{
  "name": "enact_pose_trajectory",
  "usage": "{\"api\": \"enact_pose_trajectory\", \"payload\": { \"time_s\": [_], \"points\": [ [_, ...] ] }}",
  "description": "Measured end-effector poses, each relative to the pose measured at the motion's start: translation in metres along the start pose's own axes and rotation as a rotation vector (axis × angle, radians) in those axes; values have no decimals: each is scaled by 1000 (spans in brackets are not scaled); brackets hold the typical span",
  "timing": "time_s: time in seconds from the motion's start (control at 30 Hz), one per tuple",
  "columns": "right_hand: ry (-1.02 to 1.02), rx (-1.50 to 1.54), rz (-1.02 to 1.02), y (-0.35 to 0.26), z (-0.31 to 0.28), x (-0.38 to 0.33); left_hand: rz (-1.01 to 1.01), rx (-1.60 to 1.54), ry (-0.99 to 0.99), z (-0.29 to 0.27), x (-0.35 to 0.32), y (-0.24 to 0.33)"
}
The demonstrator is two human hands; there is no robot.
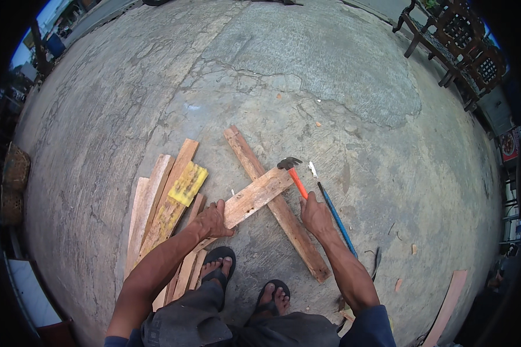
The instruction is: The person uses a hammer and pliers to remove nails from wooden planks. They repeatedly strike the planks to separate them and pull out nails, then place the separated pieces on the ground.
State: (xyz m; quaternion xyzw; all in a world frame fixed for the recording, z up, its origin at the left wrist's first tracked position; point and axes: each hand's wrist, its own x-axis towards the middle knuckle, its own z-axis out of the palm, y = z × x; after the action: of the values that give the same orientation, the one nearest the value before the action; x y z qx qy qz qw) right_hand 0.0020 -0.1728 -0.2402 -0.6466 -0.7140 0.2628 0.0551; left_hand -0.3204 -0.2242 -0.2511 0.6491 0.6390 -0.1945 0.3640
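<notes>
A person in flip-flops (pixel 279 284) works over a cracked concrete floor (pixel 173 104), the left hand (pixel 211 218) gripping the near end of a plank (pixel 257 196) while the right hand (pixel 316 215) is closed around the orange handle of a claw hammer (pixel 298 183). The plank lies slantwise across a longer beam (pixel 295 234) on the floor, the two forming a cross in front of the feet. The hammer's dark head is at the plank's far end; whether it touches the wood cannot be told from this angle. To the left, a pile of boards (pixel 150 202) fans out beside the left forearm, with a yellow block (pixel 188 184) on top. Just right of the right hand, a blue rod (pixel 337 222) lies at a slant, its lower end near the forearm, and a small white piece (pixel 312 169) sits beyond its upper tip. A loose strip (pixel 448 306) of wood rests at lower right, well apart from the work. In the upper right corner stands a dark bench (pixel 446 46) with a latticed back.
</notes>
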Motion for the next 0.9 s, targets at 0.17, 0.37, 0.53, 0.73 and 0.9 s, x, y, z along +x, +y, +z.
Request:
{"api": "enact_pose_trajectory", "payload": {
  "time_s": [0.17,0.37,0.53,0.73,0.9],
  "points": [
    [248,348,150,10,-16,-29,49,-80,65,-7,-6,-10],
    [237,600,417,7,0,-95,119,-166,127,-22,20,32],
    [136,427,180,-3,-10,-106,131,-125,138,-16,25,45],
    [21,350,46,-26,4,-105,65,-107,158,19,14,6],
    [95,403,-284,-89,-37,-98,14,-88,82,10,9,10]
  ]
}}
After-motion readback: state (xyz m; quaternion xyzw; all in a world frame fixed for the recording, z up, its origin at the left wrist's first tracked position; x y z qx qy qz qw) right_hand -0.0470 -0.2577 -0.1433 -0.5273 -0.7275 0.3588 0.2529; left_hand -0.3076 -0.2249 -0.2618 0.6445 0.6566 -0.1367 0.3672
